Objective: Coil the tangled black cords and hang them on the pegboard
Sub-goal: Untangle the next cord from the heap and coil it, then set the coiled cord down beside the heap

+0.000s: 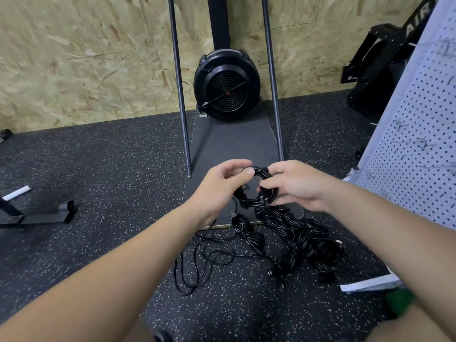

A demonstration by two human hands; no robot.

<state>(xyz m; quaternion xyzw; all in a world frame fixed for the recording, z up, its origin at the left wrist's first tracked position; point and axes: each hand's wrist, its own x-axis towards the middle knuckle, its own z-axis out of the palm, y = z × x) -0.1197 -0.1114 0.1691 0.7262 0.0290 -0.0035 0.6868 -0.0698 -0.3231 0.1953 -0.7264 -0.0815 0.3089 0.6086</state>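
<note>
I hold a small coil of black cord between both hands above the floor. My left hand pinches the coil's top left side with thumb and fingers. My right hand grips its right side. A loose tail of that cord trails down in loops on the floor. Below the coil lies a pile of tangled black cords. The white pegboard with wire hooks stands at the right, leaning away from me.
A black fan-wheel exercise machine with two upright poles and a dark base plate stands straight ahead against a chipboard wall. A black metal frame foot lies at the left. Speckled rubber floor lies all around.
</note>
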